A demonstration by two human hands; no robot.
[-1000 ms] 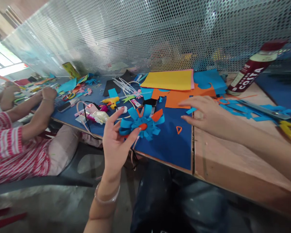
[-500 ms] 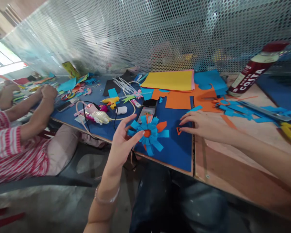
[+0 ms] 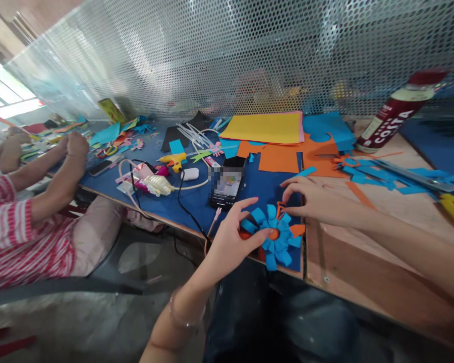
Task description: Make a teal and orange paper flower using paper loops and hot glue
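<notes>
Paper flower (image 3: 278, 243), blunt blue petals (image 3: 271, 260).

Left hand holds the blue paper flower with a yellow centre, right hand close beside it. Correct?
No: the head view shows an orange centre, not yellow. The left hand does hold the blue paper flower, the right hand close beside it.

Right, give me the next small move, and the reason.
I'd probably bring the small orange paper loop to the edge of the blue paper flower and check the fit: the fingertips of the right hand are at the loop, the left hand holds the flower close beside it, and an orange petal already sticks out.
</notes>
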